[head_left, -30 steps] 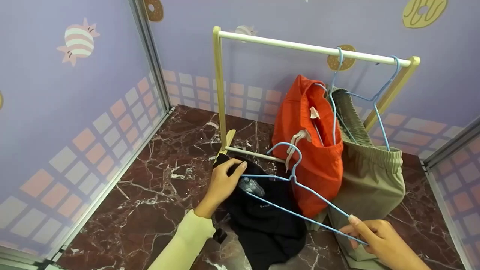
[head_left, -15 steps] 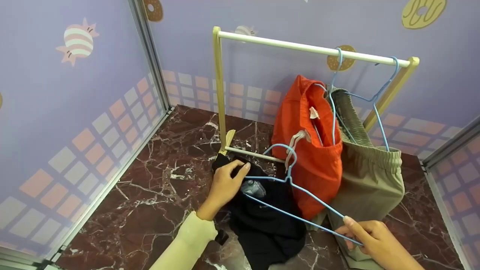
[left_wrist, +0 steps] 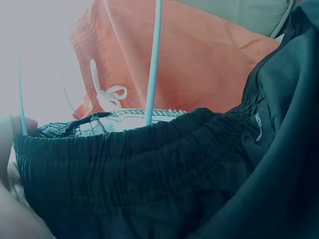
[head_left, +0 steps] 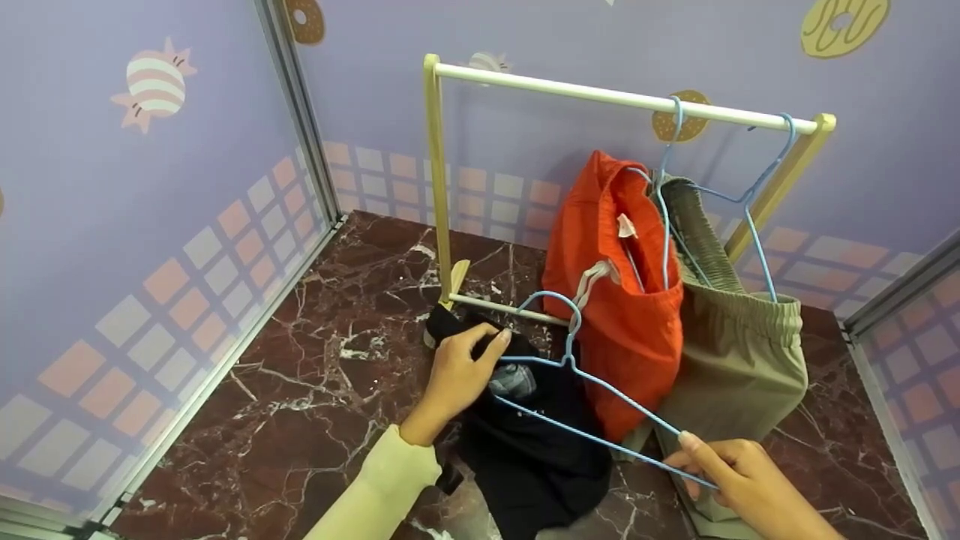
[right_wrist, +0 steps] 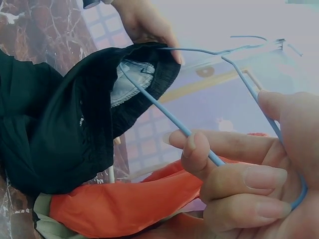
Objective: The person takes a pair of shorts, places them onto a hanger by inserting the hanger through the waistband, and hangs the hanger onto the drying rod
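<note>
In the head view, black elastic-waist pants (head_left: 540, 472) hang in folds below my left hand (head_left: 454, 379). Thumb and fingers of that hand pinch the waistband (left_wrist: 114, 164) at its far end. One end of a blue wire hanger (head_left: 571, 360) goes into the waist opening, where a pale lining (right_wrist: 130, 87) shows. My right hand (head_left: 739, 476) grips the hanger's opposite end, its fingers curled round the wire in the right wrist view. The hanger's hook points up and to the left, near the rack's lower bar.
A rack with a white top rail (head_left: 555, 86) stands against the patterned wall. Orange shorts (head_left: 630, 337) and khaki pants (head_left: 739, 360) hang from its right half on blue hangers. Dark red marble floor (head_left: 300, 360) lies below, with wall panels on both sides.
The hanger and my right hand have shifted slightly left. My left hand has moved a little right with the waistband, so more of the hanger's end is inside the black pants.
</note>
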The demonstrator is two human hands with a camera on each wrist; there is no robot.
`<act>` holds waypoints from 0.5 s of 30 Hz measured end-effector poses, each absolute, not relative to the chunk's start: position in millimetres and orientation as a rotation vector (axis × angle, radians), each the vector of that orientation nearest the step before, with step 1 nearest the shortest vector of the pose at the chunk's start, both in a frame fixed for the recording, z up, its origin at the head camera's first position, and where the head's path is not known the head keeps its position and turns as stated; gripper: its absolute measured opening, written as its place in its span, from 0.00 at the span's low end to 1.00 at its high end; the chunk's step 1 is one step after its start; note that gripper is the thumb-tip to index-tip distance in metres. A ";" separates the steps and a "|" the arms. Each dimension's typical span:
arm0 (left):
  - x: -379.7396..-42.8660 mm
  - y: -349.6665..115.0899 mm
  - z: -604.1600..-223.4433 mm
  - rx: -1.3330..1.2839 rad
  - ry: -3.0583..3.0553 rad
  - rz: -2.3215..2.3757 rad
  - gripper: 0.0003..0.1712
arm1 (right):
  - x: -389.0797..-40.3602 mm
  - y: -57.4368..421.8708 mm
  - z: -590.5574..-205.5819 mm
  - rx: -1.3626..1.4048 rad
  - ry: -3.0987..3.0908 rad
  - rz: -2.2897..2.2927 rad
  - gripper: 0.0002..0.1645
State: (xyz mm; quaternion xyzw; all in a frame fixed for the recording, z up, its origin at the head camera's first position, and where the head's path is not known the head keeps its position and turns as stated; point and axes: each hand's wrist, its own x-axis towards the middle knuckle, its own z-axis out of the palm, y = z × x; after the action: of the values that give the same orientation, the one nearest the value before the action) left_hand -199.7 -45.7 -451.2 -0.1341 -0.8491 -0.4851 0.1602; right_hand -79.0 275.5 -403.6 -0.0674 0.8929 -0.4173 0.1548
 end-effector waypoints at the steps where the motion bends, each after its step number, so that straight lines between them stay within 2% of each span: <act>1: -199.2 -45.2 -450.9 -0.388 -2.420 -1.381 0.12 | -78.9 275.1 -403.5 -0.193 2.560 -1.195 0.29; 15: -188.2 -33.4 -442.7 -0.485 -2.421 -1.364 0.16 | -79.5 268.0 -405.9 -0.206 2.543 -1.183 0.29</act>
State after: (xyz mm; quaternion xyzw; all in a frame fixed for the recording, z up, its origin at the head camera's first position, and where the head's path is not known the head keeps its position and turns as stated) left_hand -188.2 -33.4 -442.7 -0.1697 -0.8473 -0.4774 0.1595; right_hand -79.5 268.0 -405.9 -0.0723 0.8920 -0.4151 0.1639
